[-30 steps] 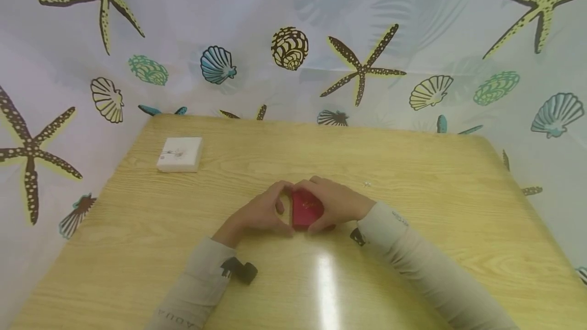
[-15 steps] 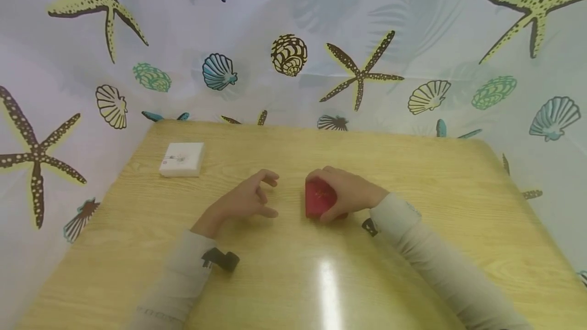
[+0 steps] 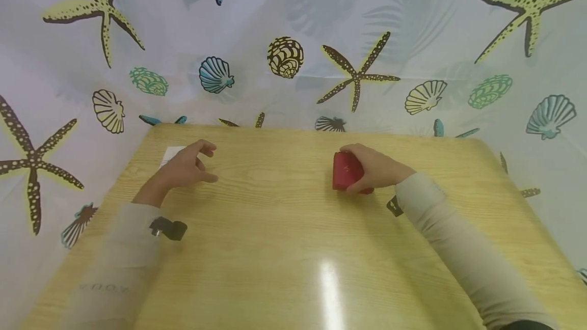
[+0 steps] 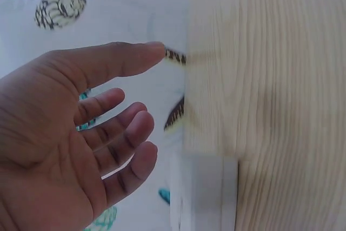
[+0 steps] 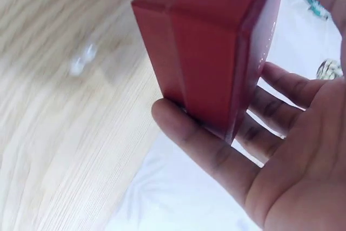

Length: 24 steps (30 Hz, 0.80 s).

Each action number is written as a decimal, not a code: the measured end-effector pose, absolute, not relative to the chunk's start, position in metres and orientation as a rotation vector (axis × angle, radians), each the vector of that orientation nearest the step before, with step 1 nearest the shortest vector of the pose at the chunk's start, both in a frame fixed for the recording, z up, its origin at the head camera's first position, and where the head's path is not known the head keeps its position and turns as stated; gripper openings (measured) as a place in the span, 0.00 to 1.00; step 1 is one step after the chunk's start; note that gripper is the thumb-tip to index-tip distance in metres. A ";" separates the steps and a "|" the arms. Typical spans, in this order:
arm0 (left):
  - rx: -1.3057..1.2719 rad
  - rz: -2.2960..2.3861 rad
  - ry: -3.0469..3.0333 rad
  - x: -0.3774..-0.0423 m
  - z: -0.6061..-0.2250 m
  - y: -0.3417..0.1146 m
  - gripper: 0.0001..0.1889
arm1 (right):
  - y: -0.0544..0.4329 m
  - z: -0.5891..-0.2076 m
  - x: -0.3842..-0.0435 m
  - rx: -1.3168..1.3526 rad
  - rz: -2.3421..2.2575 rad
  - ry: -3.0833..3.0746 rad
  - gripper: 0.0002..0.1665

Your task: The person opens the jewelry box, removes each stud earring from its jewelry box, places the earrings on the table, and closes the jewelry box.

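Note:
In the head view my right hand (image 3: 380, 167) grips a small red box (image 3: 345, 171) with faint gold lettering on top. Fingers and thumb span opposite sides of the red box (image 5: 208, 63) in the right wrist view, where it appears raised off the table. My left hand (image 3: 183, 168) is over the table's left side, fingers loosely bent and holding nothing. Partly hidden behind it lies a flat white box (image 3: 170, 153). The left wrist view has this white box (image 4: 208, 196) at the bottom, apart from the fingers.
Small shiny clear bits (image 5: 82, 59) lie on the wooden table (image 3: 257, 218), blurred in the right wrist view. A white curtain (image 3: 257, 24) printed with shells and starfish hangs along the table's back and sides.
My hands have moved apart. The right hand carries the red box to the right and farther back; the left hand has moved left, over towards the white box, now partly covering it.

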State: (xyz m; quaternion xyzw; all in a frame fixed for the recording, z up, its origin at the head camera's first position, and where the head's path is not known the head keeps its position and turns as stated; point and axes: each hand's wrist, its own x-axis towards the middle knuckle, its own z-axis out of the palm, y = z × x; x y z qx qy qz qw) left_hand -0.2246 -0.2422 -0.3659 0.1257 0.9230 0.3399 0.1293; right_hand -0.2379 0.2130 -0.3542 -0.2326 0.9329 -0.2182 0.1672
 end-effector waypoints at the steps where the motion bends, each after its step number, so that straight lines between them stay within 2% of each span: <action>1: 0.354 0.969 2.697 -0.227 -0.365 -0.249 0.39 | 0.217 -0.354 -0.240 -0.652 -0.623 2.656 0.58; 12: 0.194 0.567 2.876 -0.247 -0.369 -0.297 0.45 | 0.255 -0.361 -0.264 -0.565 -0.604 2.694 0.54; 18: 0.185 0.556 2.829 -0.255 -0.379 -0.311 0.54 | 0.267 -0.370 -0.270 -0.528 -0.563 2.695 0.52; 24: 0.158 0.650 2.768 -0.260 -0.385 -0.322 0.57 | 0.270 -0.376 -0.269 -0.499 -0.572 2.669 0.53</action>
